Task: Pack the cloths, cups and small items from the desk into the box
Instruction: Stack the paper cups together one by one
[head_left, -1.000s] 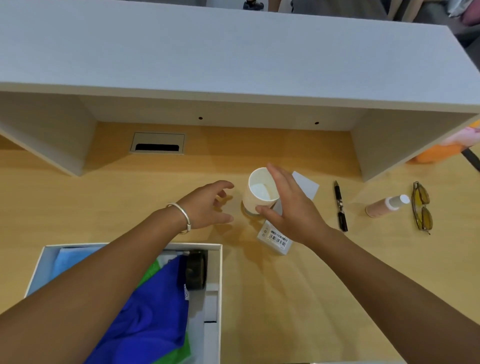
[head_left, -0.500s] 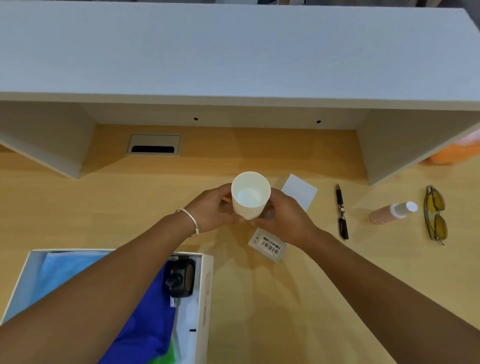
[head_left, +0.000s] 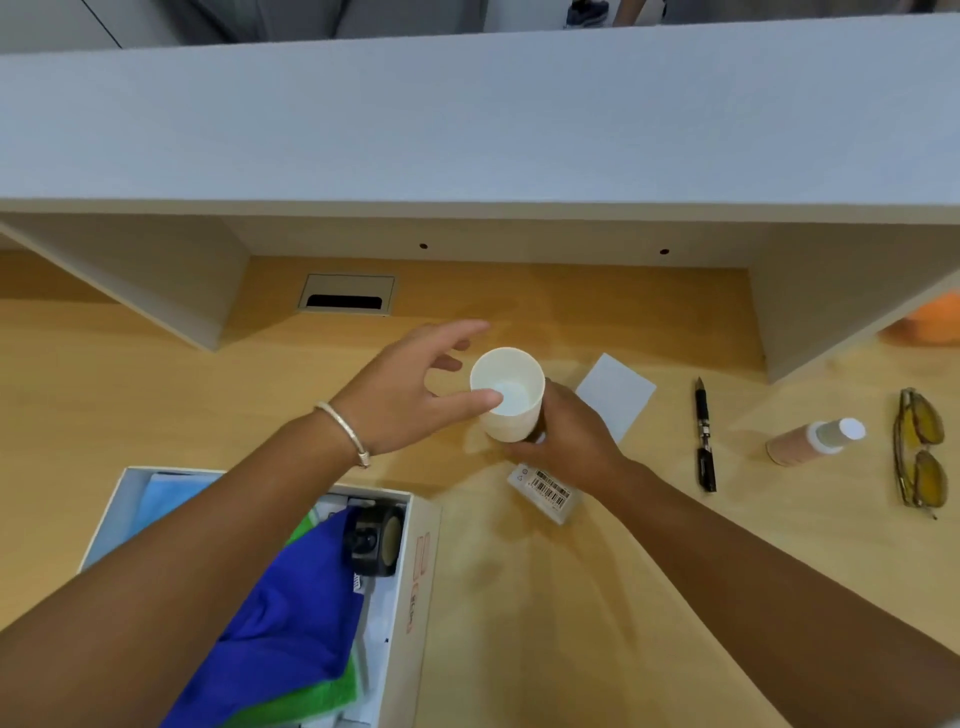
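Observation:
A white paper cup (head_left: 511, 410) is held upright above the desk, and my right hand (head_left: 569, 441) grips it from the right side and below. My left hand (head_left: 415, 389) is beside the cup's left rim with fingers spread; its thumb tip touches the rim. The white box (head_left: 421, 571) lies at the lower left, holding a blue cloth (head_left: 291, 618), a green cloth (head_left: 322, 696), a light blue cloth (head_left: 166, 493) and a black round item (head_left: 376, 538). A small white barcode box (head_left: 548, 491) lies under my right wrist.
On the desk to the right are a white card (head_left: 618, 400), a black pen (head_left: 704, 436), a peach bottle with a white cap (head_left: 810, 441) and yellow-lens glasses (head_left: 919, 452). A grey shelf (head_left: 467, 130) overhangs the back. A cable port (head_left: 345, 294) sits behind.
The cup has been lifted off the desk by my right hand. My left hand closed on it half a second ago and now has its fingers spread beside the rim.

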